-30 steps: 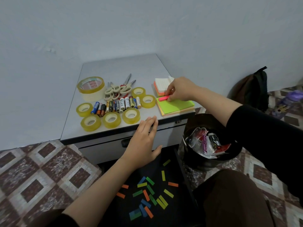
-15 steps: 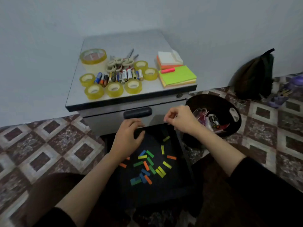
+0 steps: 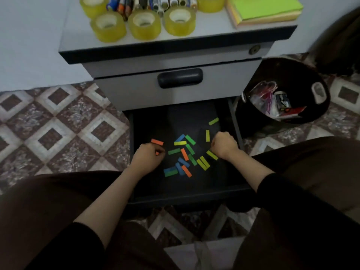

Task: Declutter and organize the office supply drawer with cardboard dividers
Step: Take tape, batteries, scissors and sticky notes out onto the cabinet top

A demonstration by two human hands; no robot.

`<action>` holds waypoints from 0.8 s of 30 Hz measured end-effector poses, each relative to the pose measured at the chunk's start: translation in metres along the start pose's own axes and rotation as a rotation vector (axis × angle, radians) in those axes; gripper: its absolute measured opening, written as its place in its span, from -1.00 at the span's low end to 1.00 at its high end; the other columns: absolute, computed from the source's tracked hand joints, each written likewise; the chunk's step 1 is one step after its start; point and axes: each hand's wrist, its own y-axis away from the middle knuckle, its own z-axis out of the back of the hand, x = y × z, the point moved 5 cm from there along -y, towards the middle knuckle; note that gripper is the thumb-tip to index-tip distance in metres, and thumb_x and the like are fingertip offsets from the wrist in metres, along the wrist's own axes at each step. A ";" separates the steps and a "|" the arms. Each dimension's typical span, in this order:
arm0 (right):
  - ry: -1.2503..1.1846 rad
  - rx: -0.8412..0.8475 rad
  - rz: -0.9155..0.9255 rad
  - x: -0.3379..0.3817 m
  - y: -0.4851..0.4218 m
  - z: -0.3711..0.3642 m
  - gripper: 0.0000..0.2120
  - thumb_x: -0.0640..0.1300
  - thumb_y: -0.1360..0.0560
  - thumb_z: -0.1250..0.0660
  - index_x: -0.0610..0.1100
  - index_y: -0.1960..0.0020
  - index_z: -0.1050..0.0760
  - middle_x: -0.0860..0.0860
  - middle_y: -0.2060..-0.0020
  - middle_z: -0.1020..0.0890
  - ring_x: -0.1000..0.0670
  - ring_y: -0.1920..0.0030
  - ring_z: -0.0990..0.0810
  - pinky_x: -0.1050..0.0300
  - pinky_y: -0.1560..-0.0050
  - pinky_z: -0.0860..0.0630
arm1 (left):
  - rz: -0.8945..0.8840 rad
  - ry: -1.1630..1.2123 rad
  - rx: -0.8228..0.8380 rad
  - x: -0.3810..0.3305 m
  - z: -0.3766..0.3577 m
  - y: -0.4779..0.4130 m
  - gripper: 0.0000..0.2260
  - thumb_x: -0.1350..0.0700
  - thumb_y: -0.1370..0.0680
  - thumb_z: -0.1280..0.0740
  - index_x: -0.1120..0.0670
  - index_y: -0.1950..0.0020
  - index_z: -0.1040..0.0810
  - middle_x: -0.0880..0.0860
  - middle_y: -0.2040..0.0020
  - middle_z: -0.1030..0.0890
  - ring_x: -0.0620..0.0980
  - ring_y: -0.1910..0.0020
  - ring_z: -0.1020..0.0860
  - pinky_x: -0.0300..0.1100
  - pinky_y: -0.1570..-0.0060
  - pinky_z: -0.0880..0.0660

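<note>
The bottom drawer (image 3: pixel 187 197) of a grey cabinet stands pulled out, its floor black. Several small coloured paper strips (image 3: pixel 183 154) lie scattered on it: orange, green, blue, yellow. My left hand (image 3: pixel 149 155) rests at the left of the pile with curled fingers, pinching an orange strip at its fingertips. Another orange strip (image 3: pixel 157 142) lies just above that hand. My right hand (image 3: pixel 224 145) is curled knuckles-up at the right of the pile; what is under its fingers is hidden.
On the cabinet top sit yellow tape rolls (image 3: pixel 144 24), batteries (image 3: pixel 148 2) and sticky note pads (image 3: pixel 263 8). The upper drawer with a black handle (image 3: pixel 180 77) is closed. A black bin (image 3: pixel 282 71) with wrappers stands to the right. My knees flank the drawer.
My view has dropped towards the drawer. Both hands moved from the drawer's back edge down onto its floor, left hand to the orange strips, right hand to the right side of the pile.
</note>
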 end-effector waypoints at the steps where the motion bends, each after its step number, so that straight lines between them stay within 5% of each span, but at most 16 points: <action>1: 0.020 0.048 -0.011 -0.002 0.000 -0.010 -0.80 -0.22 -0.47 -0.31 -0.26 -0.06 -0.57 -0.19 -0.02 -0.59 -0.19 -0.03 -0.58 0.10 0.10 -0.49 | -0.008 -0.002 0.008 -0.002 -0.003 -0.006 -0.81 0.14 -0.53 -0.31 0.11 -0.09 -0.64 0.08 -0.07 -0.63 0.01 -0.03 -0.57 -0.22 -0.03 -0.44; 7: 0.130 0.044 -0.037 -0.006 -0.001 -0.036 -0.81 -0.30 -0.51 -0.23 -0.25 -0.11 -0.49 -0.15 -0.05 -0.58 -0.16 -0.06 -0.58 0.07 0.08 -0.49 | -0.054 -0.033 0.044 -0.025 -0.020 -0.039 -0.80 0.12 -0.54 -0.28 0.08 -0.11 -0.63 0.04 -0.07 -0.63 0.01 0.00 -0.57 -0.09 -0.03 -0.52; 11: 0.139 -0.006 -0.027 -0.008 -0.003 -0.045 -0.79 -0.36 -0.51 -0.19 -0.25 -0.09 -0.51 -0.17 -0.05 -0.59 -0.17 -0.05 -0.59 0.10 0.12 -0.47 | -0.083 -0.130 0.021 -0.032 -0.034 -0.052 -0.77 0.08 -0.56 -0.27 0.04 -0.19 -0.57 0.02 -0.12 -0.57 -0.03 -0.04 -0.53 -0.22 0.07 -0.38; 16: 0.114 -0.010 -0.040 -0.008 -0.006 -0.054 -0.82 -0.37 -0.51 -0.18 -0.26 -0.06 -0.50 -0.16 -0.04 -0.58 -0.13 -0.03 -0.59 0.11 0.11 -0.49 | -0.037 -0.202 -0.010 -0.025 -0.049 -0.068 -0.75 0.07 -0.56 -0.27 0.03 -0.22 -0.54 0.04 -0.14 -0.55 0.01 -0.13 -0.49 -0.08 -0.12 -0.40; 24: -0.325 -0.018 -0.034 -0.008 -0.018 -0.053 -0.84 -0.41 -0.42 -0.29 -0.23 0.06 -0.55 -0.16 0.12 -0.62 -0.13 0.06 -0.60 0.04 0.07 -0.58 | -0.063 -0.253 0.007 -0.023 -0.074 -0.076 -0.83 0.21 -0.54 -0.25 0.14 -0.09 -0.58 0.10 -0.14 -0.50 0.09 -0.18 -0.41 -0.06 -0.16 -0.36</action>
